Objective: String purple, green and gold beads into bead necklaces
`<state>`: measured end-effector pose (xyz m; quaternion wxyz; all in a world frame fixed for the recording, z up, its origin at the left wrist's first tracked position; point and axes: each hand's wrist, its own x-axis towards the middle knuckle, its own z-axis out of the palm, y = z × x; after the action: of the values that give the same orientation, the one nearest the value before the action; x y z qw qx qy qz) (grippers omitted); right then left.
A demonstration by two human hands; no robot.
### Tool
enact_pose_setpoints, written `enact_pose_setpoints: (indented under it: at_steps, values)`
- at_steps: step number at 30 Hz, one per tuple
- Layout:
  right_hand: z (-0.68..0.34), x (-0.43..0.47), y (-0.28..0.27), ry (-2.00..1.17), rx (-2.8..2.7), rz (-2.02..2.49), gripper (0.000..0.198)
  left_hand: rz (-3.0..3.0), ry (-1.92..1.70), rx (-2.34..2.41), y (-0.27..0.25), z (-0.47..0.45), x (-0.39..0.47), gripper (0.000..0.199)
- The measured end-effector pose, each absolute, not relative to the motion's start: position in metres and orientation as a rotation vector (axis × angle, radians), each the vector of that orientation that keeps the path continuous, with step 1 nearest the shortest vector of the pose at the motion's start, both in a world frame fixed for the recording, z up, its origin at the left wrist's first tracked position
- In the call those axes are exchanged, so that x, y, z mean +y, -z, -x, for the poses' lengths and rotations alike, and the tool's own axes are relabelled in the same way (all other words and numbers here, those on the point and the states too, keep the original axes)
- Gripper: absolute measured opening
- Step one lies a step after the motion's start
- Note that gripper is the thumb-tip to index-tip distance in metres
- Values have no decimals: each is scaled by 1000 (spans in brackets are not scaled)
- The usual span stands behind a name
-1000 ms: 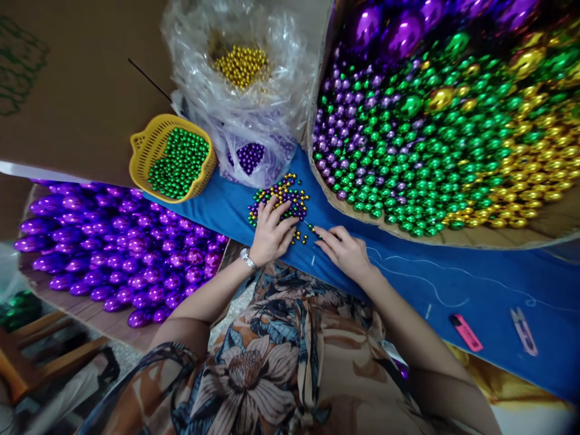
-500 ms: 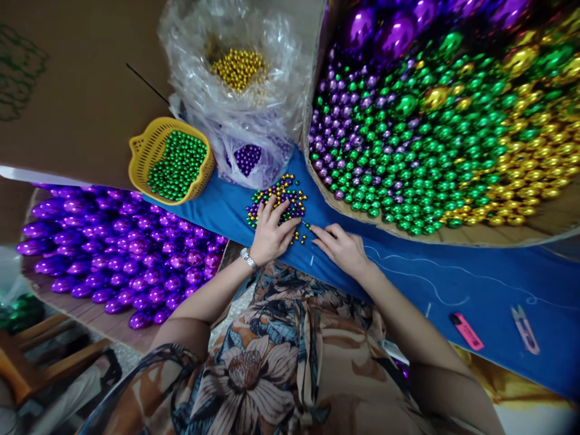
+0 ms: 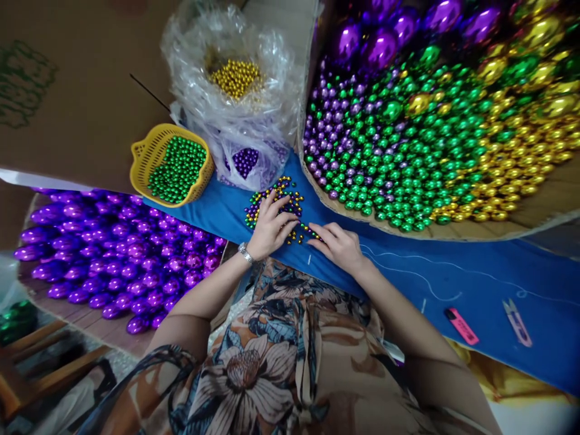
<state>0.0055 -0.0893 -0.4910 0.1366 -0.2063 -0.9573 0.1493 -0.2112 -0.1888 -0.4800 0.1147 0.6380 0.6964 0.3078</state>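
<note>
My left hand [image 3: 270, 228], with a metal-banded watch [image 3: 246, 253] on the wrist, lies over a small pile of mixed beads [image 3: 254, 208] on the blue cloth [image 3: 389, 290]. Its fingers are spread, and the tips reach among the gold, green and purple beads. Close beside it, my right hand [image 3: 338, 244] pinches a short beaded string [image 3: 312, 232]; a few small beads show at its fingertips. The exact grip is partly hidden by the fingers. Thin white thread [image 3: 408, 260] trails to the right from behind this hand.
A yellow basket [image 3: 136, 172] holds green beads. Behind the pile stand plastic bags [image 3: 281, 115] of gold and purple beads. A large carton [image 3: 534, 225] of beads fills the upper right, purple ornaments [image 3: 136, 248] the left. A pink marker [image 3: 462, 326] and thread snips [image 3: 517, 324] lie right.
The left thumb has drawn back from the string's end. My right fingertips have closed over the string, with several beads showing there. The whole view has shifted slightly.
</note>
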Motion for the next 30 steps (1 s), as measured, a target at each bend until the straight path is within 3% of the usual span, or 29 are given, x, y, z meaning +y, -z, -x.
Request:
enact_pose_setpoints:
  at_steps: [7,13,21,23,27,30]
  values:
    - [5,-93,465,-497,-2919,673,53,-1768,-1026,1913,467,210,-185,23]
    - [12,-92,459,-1260,-2716,627,64,-1663,-1093,1910,467,204,-186,25]
    - [7,-83,459,-1724,-2433,653,73,-1530,-1177,1889,473,200,-186,23]
    - [12,-84,458,-1678,-2447,623,70,-1540,-1185,1878,472,196,-186,22]
    - [14,-86,455,-1365,-2513,603,38,-1590,-1196,1867,470,193,-186,23]
    - [-17,-80,449,-1240,-2652,614,33,-1542,-1204,1947,470,207,-189,25]
